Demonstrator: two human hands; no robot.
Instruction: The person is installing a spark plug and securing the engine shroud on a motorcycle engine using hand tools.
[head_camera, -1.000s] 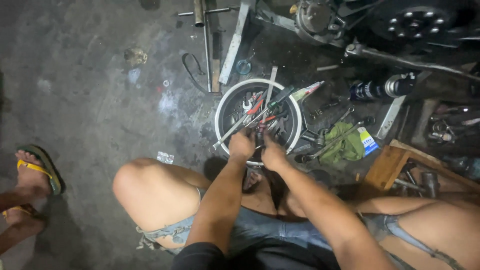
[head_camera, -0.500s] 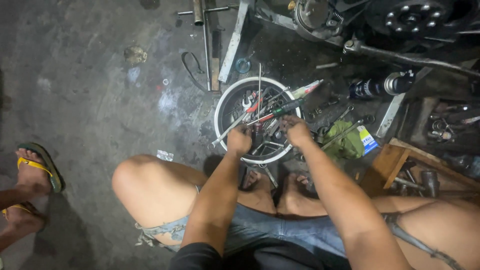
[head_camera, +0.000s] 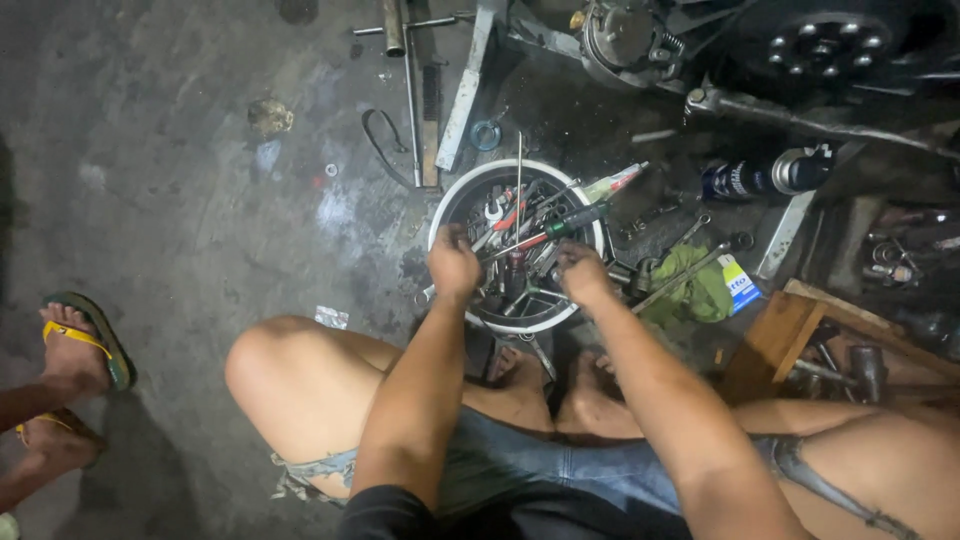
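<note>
White-rimmed round tub (head_camera: 438, 215) sat on the concrete floor (head_camera: 180, 200), packed with screwdrivers, wrenches and pliers. Both hands were down inside it. Left hand (head_camera: 453, 264) sat at the near-left edge, fingers curled over the tool pile; couldn't tell whether it gripped anything or just rested there. Right hand (head_camera: 583, 276) was at the near-right edge, fingers bent into the tools, grip also unreadable from this angle. Green-handled screwdriver (head_camera: 570, 219) lay across the top, apart from both hands, with its tip pointing toward the left one.

Progress, as a judgement: sorting through the tub looked under way, nothing lifted clear. No tool was out in either hand, so the pick itself looked not yet done.

Around it: green rag (head_camera: 690, 285) just right of the tub, dark spray can (head_camera: 760, 175) further right, engine parts (head_camera: 640, 35) at the top, wooden box (head_camera: 790, 335) at right. Another person's foot in a yellow-strapped sandal (head_camera: 85, 340) was well off to the left.

Versus half a second earlier: right hand had pulled back from the far-right rim toward the near edge, closer to the body. Left hand barely moved. A long thin rod (head_camera: 518, 185) stayed upright in the middle of the tub. A second earlier both hands were close together at the near rim; since then they'd spread apart.
</note>
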